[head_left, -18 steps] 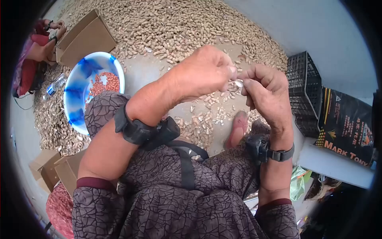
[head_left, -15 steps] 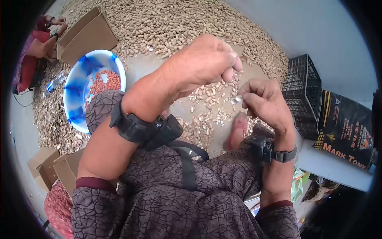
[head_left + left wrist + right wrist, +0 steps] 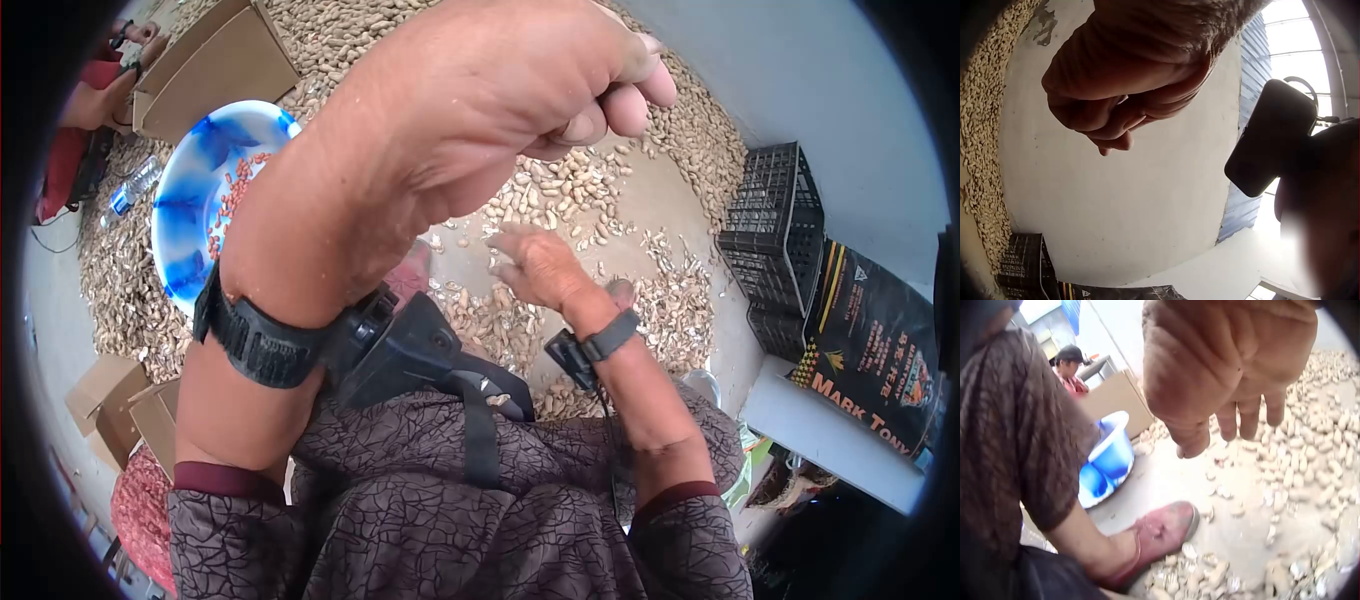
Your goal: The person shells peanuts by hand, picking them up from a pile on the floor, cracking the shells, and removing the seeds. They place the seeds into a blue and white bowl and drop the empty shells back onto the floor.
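My left hand (image 3: 520,90) is raised close to the head camera, its fingers curled in toward the palm. In the left wrist view the curled left hand (image 3: 1129,81) stands before a pale wall, and its palm is hidden. Lower down, my right hand (image 3: 545,262) reaches over the floor with its fingers extended. The right wrist view shows the right hand (image 3: 1229,369) with its palm facing the camera and nothing in it. Unshelled peanuts (image 3: 570,185) lie scattered beyond that hand, and broken peanut shells (image 3: 500,320) lie nearer my feet.
A blue-and-white basin (image 3: 180,240) with red peanut kernels (image 3: 235,195) stands at left, beside a cardboard box (image 3: 215,70). Black crates (image 3: 770,220) and a black printed bag (image 3: 870,350) stand at right. Another person (image 3: 1071,370) sits behind the box.
The left hand has risen toward the head camera. The right hand has dropped toward the floor and its fingers have straightened; the pale shell it pinched no longer shows.
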Demonstrator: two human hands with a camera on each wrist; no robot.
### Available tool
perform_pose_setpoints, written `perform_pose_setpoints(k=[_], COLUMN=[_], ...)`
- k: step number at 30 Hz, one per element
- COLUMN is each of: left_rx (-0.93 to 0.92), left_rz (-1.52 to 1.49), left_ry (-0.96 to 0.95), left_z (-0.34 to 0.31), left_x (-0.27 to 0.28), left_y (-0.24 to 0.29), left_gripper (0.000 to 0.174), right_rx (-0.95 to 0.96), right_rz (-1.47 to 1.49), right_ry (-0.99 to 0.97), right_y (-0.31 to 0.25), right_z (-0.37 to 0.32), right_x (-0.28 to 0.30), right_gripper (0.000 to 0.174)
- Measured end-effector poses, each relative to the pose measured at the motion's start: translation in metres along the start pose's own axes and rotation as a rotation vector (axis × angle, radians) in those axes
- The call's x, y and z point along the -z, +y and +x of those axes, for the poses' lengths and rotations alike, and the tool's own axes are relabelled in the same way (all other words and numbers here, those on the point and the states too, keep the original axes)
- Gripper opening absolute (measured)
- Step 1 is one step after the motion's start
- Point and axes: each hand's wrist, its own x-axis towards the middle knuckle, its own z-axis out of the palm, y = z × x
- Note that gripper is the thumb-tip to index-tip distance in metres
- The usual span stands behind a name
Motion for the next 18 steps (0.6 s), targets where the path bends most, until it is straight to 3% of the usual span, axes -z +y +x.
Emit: perform_pose_setpoints(k=[2,6,9,10,11,13,15,17,18], left_rx=[0.266,0.244,0.244,0.252,0.257,0.251,0.243,0.227,0.223], left_rz=[-0.007,0.001,0.009,0.009,0.01,0.016,0.016,0.014,0.012], left_ry=[-0.036,-0.011,0.016,0.027,0.038,0.061,0.078,0.093,0.104], left_z=[0.004,0.009,0.016,0.02,0.02,0.018,0.014,0.01,0.008], left_x=[0.002,0.001,-0.004,-0.004,-0.002,-0.009,-0.007,-0.005,-0.006], left_y=[0.013,0.012,0.011,0.011,0.011,0.01,0.009,0.009,0.009], left_gripper=[0.023,0.023,0.023,0.023,0.023,0.023,0.023,0.023,0.023], right_rx=[-0.024,-0.1,-0.112,-0.05,-0.048,0.035,-0.011,-0.218,-0.161], right_rz=[-0.028,-0.052,0.004,-0.046,-0.034,-0.134,0.01,-0.132,-0.213], right_ry=[-0.076,-0.335,-0.39,-0.321,-0.326,-0.519,-0.531,-0.999,-1.007], right_y=[-0.004,0.002,0.012,0.012,0.012,0.011,0.013,0.036,0.047], right_z=[0.006,0.006,-0.015,-0.029,-0.043,-0.06,-0.081,-0.097,-0.112], right_x=[-0.034,-0.1,-0.132,-0.139,-0.145,-0.141,-0.116,-0.117,-0.102], right_gripper=[0.035,0.043,0.049,0.051,0.051,0.052,0.042,0.03,0.024])
